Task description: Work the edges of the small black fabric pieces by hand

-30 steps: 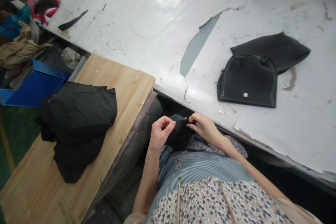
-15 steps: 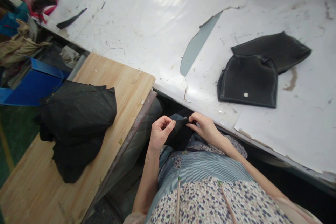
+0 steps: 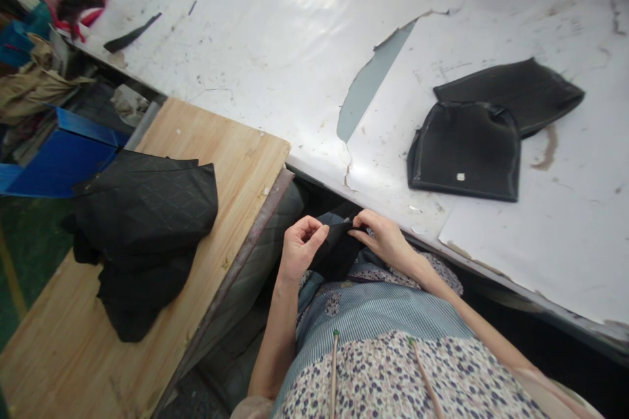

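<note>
A small black fabric piece (image 3: 338, 250) sits in the person's lap, just below the near edge of the white table (image 3: 255, 52). The left hand (image 3: 301, 247) is closed on its left edge in a thumb-and-finger pinch, and the right hand (image 3: 386, 237) pinches its top edge from the other side, so the cloth is drawn taut between the two. This looks like fine finishing work along that upper edge, perhaps aligning or picking at a seam; what exactly sits between the fingertips is too small to tell. Such work calls for a firm pinch on both sides and small, careful finger movements.

On the table to the right lie two black bag panels (image 3: 464, 150), one overlapping the other; the nearer one carries a tiny pale tag (image 3: 460, 177), its writing unreadable. A heap of black quilted fabric (image 3: 142, 222) rests on the wooden side table (image 3: 230, 150) at the left. No brand or legible lettering shows anywhere.
</note>
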`<state>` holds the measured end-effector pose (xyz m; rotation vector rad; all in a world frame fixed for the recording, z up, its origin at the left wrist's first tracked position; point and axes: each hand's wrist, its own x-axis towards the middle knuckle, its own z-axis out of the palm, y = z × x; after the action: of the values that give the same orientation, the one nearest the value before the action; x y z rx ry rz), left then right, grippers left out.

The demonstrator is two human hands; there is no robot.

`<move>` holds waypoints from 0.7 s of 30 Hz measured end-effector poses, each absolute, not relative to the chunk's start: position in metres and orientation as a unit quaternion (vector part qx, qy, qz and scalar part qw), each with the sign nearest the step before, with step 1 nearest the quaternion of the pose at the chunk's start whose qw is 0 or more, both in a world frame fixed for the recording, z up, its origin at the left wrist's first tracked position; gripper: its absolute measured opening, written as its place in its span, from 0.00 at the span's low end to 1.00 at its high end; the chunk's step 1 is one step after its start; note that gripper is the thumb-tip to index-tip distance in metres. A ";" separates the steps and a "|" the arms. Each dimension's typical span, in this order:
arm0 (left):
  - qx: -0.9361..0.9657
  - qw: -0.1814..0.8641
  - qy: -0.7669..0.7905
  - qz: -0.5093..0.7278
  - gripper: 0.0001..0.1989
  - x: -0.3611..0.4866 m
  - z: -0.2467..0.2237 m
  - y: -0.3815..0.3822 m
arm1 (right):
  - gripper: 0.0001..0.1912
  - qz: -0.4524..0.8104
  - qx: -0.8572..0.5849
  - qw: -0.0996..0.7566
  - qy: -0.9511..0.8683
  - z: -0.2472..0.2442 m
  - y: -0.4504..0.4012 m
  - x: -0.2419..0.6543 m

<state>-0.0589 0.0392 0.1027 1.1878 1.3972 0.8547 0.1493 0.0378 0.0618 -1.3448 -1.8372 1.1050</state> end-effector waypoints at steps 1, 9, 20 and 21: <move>0.497 0.531 0.586 0.358 0.15 -0.059 0.103 0.039 | 0.09 0.416 -0.506 0.301 -0.693 0.062 0.038 0.149; 0.499 0.529 0.588 0.355 0.15 -0.058 0.102 0.039 | 0.08 0.413 -0.507 0.304 -0.693 0.063 0.037 0.150; 0.501 0.532 0.585 0.351 0.16 -0.057 0.102 0.039 | 0.08 0.416 -0.506 0.306 -0.691 0.060 0.037 0.150; 0.500 0.532 0.586 0.351 0.16 -0.057 0.102 0.039 | 0.08 0.416 -0.506 0.306 -0.691 0.060 0.037 0.150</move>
<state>-0.0571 0.0389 0.1021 1.1929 1.3972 0.8371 0.1501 0.0374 0.0603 -1.3387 -1.8277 1.1015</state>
